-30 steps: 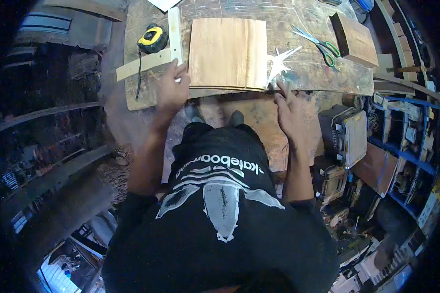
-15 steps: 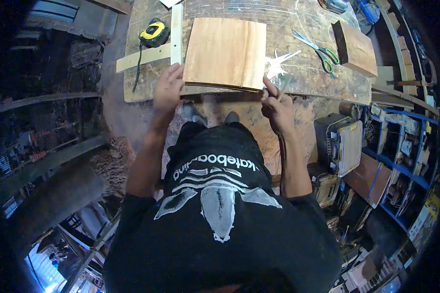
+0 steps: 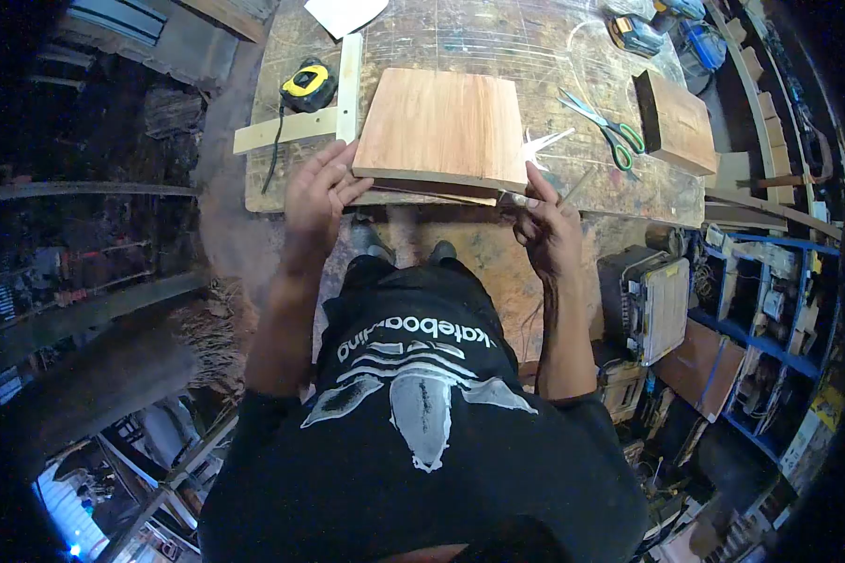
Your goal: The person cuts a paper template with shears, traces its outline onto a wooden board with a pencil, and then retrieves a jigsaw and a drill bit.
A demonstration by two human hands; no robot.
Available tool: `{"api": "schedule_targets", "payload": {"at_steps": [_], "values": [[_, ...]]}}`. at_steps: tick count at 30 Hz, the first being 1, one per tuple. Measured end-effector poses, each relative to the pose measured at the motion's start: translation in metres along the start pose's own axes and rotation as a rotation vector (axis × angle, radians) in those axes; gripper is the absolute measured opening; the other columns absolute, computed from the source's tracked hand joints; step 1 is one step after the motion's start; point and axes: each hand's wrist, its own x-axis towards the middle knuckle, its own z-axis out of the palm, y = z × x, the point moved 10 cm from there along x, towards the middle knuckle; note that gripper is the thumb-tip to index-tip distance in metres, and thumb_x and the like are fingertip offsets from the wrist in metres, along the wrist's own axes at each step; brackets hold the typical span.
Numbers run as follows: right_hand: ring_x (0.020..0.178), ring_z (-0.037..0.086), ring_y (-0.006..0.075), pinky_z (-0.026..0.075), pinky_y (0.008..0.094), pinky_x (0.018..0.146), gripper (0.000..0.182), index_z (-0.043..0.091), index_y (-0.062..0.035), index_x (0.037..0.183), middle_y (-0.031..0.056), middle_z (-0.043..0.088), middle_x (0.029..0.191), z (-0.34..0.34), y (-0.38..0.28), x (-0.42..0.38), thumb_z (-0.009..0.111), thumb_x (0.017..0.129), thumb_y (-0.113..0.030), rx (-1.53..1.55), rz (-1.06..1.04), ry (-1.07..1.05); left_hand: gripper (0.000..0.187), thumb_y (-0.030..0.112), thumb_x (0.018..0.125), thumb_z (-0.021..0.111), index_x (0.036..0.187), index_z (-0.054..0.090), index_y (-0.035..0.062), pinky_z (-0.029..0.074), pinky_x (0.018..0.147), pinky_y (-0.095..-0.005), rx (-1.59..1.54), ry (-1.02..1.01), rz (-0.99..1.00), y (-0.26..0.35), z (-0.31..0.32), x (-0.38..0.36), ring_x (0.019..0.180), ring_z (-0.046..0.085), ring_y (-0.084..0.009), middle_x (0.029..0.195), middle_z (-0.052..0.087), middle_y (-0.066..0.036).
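Observation:
A square, pale wooden board [image 3: 441,127] lies near the table's front edge, its near side raised. Under that edge shows a dark gap with a thin strip of wood below it. My left hand [image 3: 317,195] grips the near left corner, fingers curled against the edge. At the near right corner my right hand [image 3: 546,225] pinches the board between thumb and fingers. A thin pencil-like stick [image 3: 577,188] pokes out from that same hand. White paper cut into points [image 3: 545,145] sits just beyond the board's right side.
On the worktable [image 3: 498,47] are a yellow-black tape measure [image 3: 308,84], a wooden square [image 3: 349,89], green-handled scissors [image 3: 610,127], a wooden block [image 3: 676,122], white paper [image 3: 345,14] and a power tool [image 3: 637,33]. A toolbox [image 3: 655,300] and a blue rack [image 3: 770,324] stand at right.
The board's near edge has come up, opening a wider gap beneath it. My left fingers have moved onto the near corner. The whole view has shifted slightly.

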Motion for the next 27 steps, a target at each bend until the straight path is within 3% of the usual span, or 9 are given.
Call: {"api": "schedule_targets", "payload": {"at_steps": [2,4,10,13,16,18,22,25,27], "values": [[0.053,0.037,0.0077,0.032,0.0252,0.049,0.064,0.043,0.0045,0.153,0.0027,0.058,0.098,-0.001,0.000,-0.002,0.056,0.092,-0.007,-0.014,0.004,-0.021,0.045,0.002,0.103,0.041,0.145,0.036,-0.0142,0.058,0.100,-0.0449,0.053,-0.056,0.049,-0.013,-0.007,0.003,0.127,0.062,-0.0368,0.146,0.052,-0.031],[0.051,0.036,0.0074,0.031,0.0257,0.047,0.062,0.049,0.0076,0.148,-0.0028,0.047,0.075,-0.005,0.000,-0.002,0.060,0.088,-0.005,-0.001,-0.012,0.062,0.045,0.003,0.104,0.042,0.145,0.035,-0.0143,0.058,0.100,-0.0447,0.104,-0.107,0.102,-0.017,-0.006,0.001,0.127,0.061,-0.0370,0.146,0.052,-0.031],[0.049,0.035,0.0069,0.030,0.0255,0.046,0.058,0.053,0.0066,0.145,-0.0060,0.043,0.066,-0.023,0.001,0.001,0.060,0.089,-0.007,-0.007,-0.053,0.132,0.047,0.005,0.104,0.045,0.146,0.035,-0.0141,0.058,0.101,-0.0434,-0.088,-0.119,0.086,-0.042,-0.011,-0.015,0.128,0.061,-0.0356,0.147,0.051,-0.029],[0.057,0.039,0.0073,0.034,0.0244,0.053,0.063,0.046,0.0020,0.152,-0.0049,0.050,0.077,-0.027,-0.007,0.004,0.060,0.093,-0.015,-0.046,-0.026,0.034,0.051,0.004,0.103,0.047,0.148,0.033,-0.0141,0.058,0.102,-0.0436,0.342,-0.267,0.385,-0.031,0.012,-0.040,0.127,0.061,-0.0368,0.149,0.050,-0.030],[0.057,0.038,0.0067,0.033,0.0244,0.053,0.061,0.049,-0.0003,0.151,-0.0052,0.051,0.079,-0.030,-0.023,0.007,0.062,0.093,-0.017,-0.035,-0.079,0.069,0.055,0.004,0.101,0.050,0.149,0.031,-0.0146,0.055,0.106,-0.0446,0.032,-0.237,0.243,-0.027,0.030,-0.050,0.130,0.059,-0.0395,0.150,0.047,-0.031],[0.056,0.038,0.0068,0.034,0.0245,0.054,0.060,0.050,-0.0003,0.150,-0.0049,0.051,0.079,-0.037,-0.030,0.013,0.062,0.093,-0.017,-0.081,-0.110,0.101,0.058,0.004,0.100,0.051,0.150,0.030,-0.0155,0.052,0.109,-0.0470,-0.199,0.000,-0.064,-0.030,0.030,-0.054,0.133,0.055,-0.0434,0.152,0.045,-0.032],[0.055,0.040,0.0060,0.030,0.0223,0.050,0.058,0.057,0.0059,0.143,-0.0050,0.049,0.071,-0.029,-0.045,0.016,0.062,0.090,-0.015,-0.087,-0.157,0.131,0.058,0.004,0.099,0.052,0.149,0.031,-0.0166,0.049,0.112,-0.0495,-0.226,-0.013,-0.027,-0.018,0.034,-0.055,0.136,0.052,-0.0457,0.153,0.043,-0.033],[0.055,0.040,0.0059,0.030,0.0219,0.051,0.057,0.058,0.0066,0.142,-0.0055,0.047,0.070,-0.026,-0.047,0.013,0.063,0.090,-0.015,-0.096,-0.152,0.169,0.068,0.022,0.100,0.063,0.148,0.033,-0.0138,0.042,0.117,-0.0517,-0.157,-0.199,0.161,-0.007,0.042,-0.058,0.137,0.051,-0.0424,0.155,0.041,-0.031],[0.055,0.039,0.0057,0.030,0.0222,0.050,0.057,0.057,0.0068,0.142,-0.0057,0.047,0.070,-0.026,-0.046,0.014,0.063,0.089,-0.015,-0.095,-0.157,0.151,0.057,0.004,0.099,0.052,0.148,0.033,-0.0165,0.047,0.114,-0.0510,-0.199,-0.084,0.048,-0.016,0.037,-0.057,0.135,0.051,-0.0465,0.154,0.041,-0.034]]}}
